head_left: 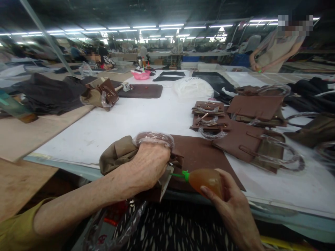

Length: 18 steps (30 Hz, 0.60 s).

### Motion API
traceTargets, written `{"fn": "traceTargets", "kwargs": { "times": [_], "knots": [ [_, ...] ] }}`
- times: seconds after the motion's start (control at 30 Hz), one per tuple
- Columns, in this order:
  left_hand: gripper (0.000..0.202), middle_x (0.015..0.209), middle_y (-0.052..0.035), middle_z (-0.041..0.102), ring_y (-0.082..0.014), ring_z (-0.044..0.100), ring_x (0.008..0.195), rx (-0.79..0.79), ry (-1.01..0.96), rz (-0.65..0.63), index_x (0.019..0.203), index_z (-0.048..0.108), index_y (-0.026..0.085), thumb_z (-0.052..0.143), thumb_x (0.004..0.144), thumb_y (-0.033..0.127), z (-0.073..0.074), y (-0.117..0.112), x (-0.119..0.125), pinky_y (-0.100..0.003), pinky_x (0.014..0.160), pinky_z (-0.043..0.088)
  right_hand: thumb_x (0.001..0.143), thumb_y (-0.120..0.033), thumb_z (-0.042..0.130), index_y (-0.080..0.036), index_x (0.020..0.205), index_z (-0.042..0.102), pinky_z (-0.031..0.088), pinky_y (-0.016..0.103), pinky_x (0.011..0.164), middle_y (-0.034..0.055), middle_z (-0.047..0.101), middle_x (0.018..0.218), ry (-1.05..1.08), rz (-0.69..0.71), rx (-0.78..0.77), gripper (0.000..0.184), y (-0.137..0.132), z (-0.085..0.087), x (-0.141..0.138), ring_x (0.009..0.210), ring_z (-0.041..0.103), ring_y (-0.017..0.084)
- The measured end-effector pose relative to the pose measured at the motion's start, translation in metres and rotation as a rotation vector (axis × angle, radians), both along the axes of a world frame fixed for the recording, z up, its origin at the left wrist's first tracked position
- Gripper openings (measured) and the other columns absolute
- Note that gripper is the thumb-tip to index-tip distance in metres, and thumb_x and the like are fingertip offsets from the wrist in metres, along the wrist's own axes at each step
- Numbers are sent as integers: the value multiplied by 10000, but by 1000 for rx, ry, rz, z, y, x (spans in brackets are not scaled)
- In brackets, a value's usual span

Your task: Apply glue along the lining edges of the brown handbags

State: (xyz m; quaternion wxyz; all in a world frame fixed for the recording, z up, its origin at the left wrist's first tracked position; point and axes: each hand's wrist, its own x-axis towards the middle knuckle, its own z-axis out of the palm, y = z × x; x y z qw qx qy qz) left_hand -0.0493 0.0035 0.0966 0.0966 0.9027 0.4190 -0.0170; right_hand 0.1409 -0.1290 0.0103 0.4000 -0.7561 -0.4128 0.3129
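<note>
My left hand [151, 164] is closed on a brown handbag [119, 153] with a khaki lining, at the table's near edge. Its plastic-wrapped handle [154, 137] arches just above my knuckles. In my right hand [231, 195] is an amber squeeze bottle [205, 181], lying on its side with a green nozzle. The nozzle tip points left and meets or nearly meets the bag's edge below my left fingers; contact is hard to make out. My left fingertips are hidden behind the hand. Under the bag lies a flat brown leather panel [199, 153].
Several brown handbags [255, 108] with wrapped handles crowd the right side. A white bundle [193, 87], pink basin [140, 74] and another brown bag [103, 92] stand farther back on the white tabletop [131, 115]. A person [280, 48] stands at back right.
</note>
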Motion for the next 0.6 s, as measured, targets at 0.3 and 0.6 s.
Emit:
{"fn": "traceTargets", "kwargs": {
  "times": [0.3, 0.6],
  "knots": [
    [262, 919, -87, 632, -229, 556, 836, -42, -56, 1, 894, 619, 197, 472, 679, 172, -14, -4, -7, -357, 702, 437, 653, -491, 687, -233, 1017, 532, 442, 230, 472, 21, 656, 829, 304, -21, -8, 472, -8, 32, -6, 713, 605, 225],
    [240, 874, -77, 617, -221, 546, 809, -59, -39, -12, 881, 610, 191, 451, 701, 183, -16, -4, -9, -357, 727, 432, 607, -493, 707, -227, 981, 589, 504, 248, 575, 32, 671, 816, 347, -19, -25, 474, -10, 37, -8, 726, 618, 242]
  ]
}}
